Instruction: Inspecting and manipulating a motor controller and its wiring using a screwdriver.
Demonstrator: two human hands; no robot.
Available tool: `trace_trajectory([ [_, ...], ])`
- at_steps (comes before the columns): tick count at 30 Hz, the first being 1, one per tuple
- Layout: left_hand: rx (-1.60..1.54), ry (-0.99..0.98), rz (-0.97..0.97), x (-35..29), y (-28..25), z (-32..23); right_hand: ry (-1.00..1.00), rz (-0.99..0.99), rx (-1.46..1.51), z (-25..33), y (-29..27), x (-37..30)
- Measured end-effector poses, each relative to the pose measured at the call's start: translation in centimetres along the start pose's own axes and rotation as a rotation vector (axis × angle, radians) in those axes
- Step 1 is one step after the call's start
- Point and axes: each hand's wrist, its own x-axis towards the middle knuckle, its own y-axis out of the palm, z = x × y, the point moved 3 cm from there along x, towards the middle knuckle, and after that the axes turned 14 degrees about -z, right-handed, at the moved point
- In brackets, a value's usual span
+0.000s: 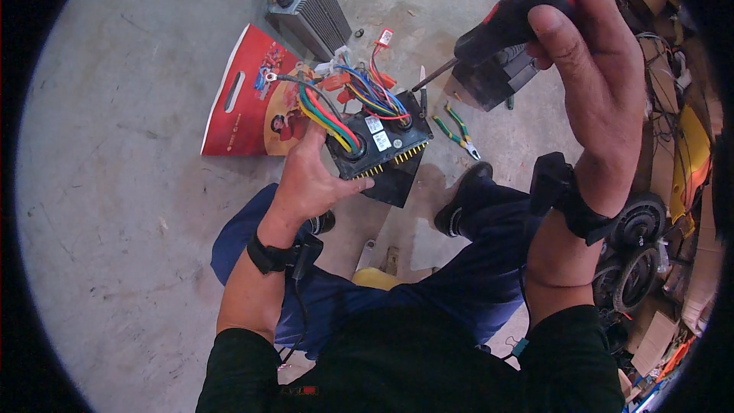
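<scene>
My left hand [306,182] grips the left side of a black motor controller [370,157], holding it tilted above the floor between my knees. Thick red, green, yellow and black cables [330,118] rise from its left end. Thinner wires [380,95] with white and red connectors come out beside them. Gold-coloured pins line its near edge. A screwdriver [505,21] with a black and red handle is in my right hand [600,80], fingers wrapped round it. Its shaft slants down to the controller's far right corner, where the tip appears to touch.
A red carry bag [222,126] lies left of the controller. Beyond it stands a silver finned controller [313,19] with cables. Green-handled pliers [462,136] and a black boxy object [489,84] rest to the right. Wheels [641,218] and cardboard [656,340] crowd the right edge.
</scene>
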Motion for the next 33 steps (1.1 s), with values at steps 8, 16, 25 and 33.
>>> trace_trajectory([
  [8, 0.009, -0.014, 0.003, 0.0, 0.0, 0.1, -0.001, 0.014, 0.035, -0.1, 0.2, 0.6],
  [16, -0.026, -0.008, 0.000, 0.0, 0.0, -0.1, 0.045, 0.031, 0.063, -0.4, 0.1, 0.1],
  [25, 0.011, -0.004, -0.006, 0.0, -0.1, -0.3, 0.060, 0.058, 0.191, -0.8, 0.0, 0.5],
  [33, -0.019, -0.006, -0.001, 0.1, 0.0, -0.2, 0.074, 0.075, 0.262, -1.4, 0.1, 0.6],
])
